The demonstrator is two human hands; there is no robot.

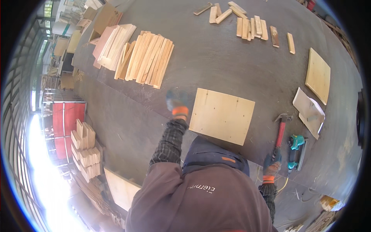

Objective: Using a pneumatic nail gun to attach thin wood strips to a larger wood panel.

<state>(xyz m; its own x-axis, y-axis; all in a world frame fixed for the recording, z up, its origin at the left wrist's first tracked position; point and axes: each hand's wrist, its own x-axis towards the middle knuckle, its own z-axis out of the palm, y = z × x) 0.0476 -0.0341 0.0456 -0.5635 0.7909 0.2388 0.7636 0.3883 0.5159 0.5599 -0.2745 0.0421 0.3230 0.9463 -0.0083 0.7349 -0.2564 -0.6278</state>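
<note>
A square, pale wooden panel (222, 116) lies flat in front of my body, with small dark marks on its face. My left hand (177, 102), in a blue and orange work glove, is just left of the panel; its fingers are smeared by motion. At the right, my gloved right hand (272, 165) is wrapped round the lower end of a claw hammer (280, 133) with a red handle. Its metal head points away from me. Beside the hammer rests a teal nail gun (296, 144), joined to a yellowish hose.
Wooden strips (148, 58) and thin boards (116, 44) are stacked at the far left. Short wood blocks (251, 28) are scattered at the far side. A wooden panel (318, 76) and white sheets (309, 107) lie at the right. Stacked wood pieces (87, 149) stand beyond the table's left edge.
</note>
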